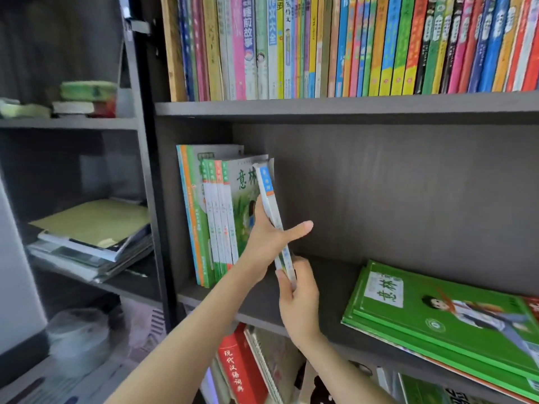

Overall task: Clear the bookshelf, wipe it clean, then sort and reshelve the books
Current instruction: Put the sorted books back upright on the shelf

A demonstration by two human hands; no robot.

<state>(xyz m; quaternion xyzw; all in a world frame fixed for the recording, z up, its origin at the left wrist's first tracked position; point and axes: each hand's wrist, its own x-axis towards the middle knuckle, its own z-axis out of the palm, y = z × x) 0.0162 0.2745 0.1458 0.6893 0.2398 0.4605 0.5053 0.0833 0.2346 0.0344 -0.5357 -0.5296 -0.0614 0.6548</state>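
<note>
Both hands are on one thin book (pixel 269 193), white spine with a blue band up top, just past the centre of the view towards nine o'clock. The left hand (pixel 264 237) comes up from seven o'clock and clasps it halfway down, fingers curled on the left cover and the thumb stuck out straight across the right side towards three o'clock. The right hand (pixel 300 304) is below at six o'clock of the book, pinching its bottom corner between the thumb on the near side and the fingers wrapped behind.

The book is tilted, its head leaning towards eleven o'clock and its foot kicked out towards five. The head sits right up against the upright books (pixel 215 217), a small green-and-white row standing at the book's nine o'clock, hard against the left wall of the compartment. Whether the foot touches the middle shelf (pixel 326 287) I can't tell, since the right hand covers it.

At four o'clock on that same dark grey board lies a flat stack of green books (pixel 437 316), well apart from the hands. At twelve o'clock, a packed row of colourful spines (pixel 350 45) fills the shelf above. Down at six o'clock a red book (pixel 236 368) stands on the shelf below. Out at nine o'clock, the neighbouring unit holds a loose pile of papers (pixel 93 225).
</note>
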